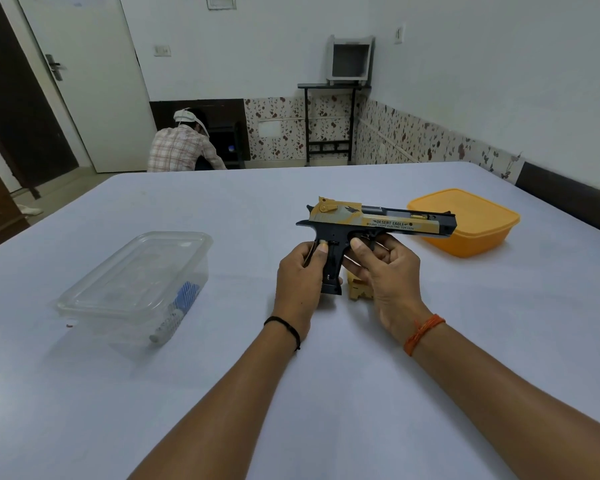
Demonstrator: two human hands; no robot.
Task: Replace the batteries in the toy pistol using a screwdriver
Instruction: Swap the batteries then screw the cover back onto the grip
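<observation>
A black and gold toy pistol [378, 221] is held upright above the middle of the table, barrel pointing right. My left hand [298, 282] grips the back of its black grip, thumb pressing a small gold-tipped part near the grip's top. My right hand [385, 268] holds the pistol at the trigger guard from the right side. Below my right hand a tan camouflage-patterned piece [359, 292] lies on the table, partly hidden by my fingers. No screwdriver can be made out outside the boxes.
A clear lidded plastic box [136, 285] with blue and white items inside stands at the left. An orange lidded container [471, 220] sits at the back right. The white table [291, 393] spreads wide. A person sits on the floor beyond its far edge.
</observation>
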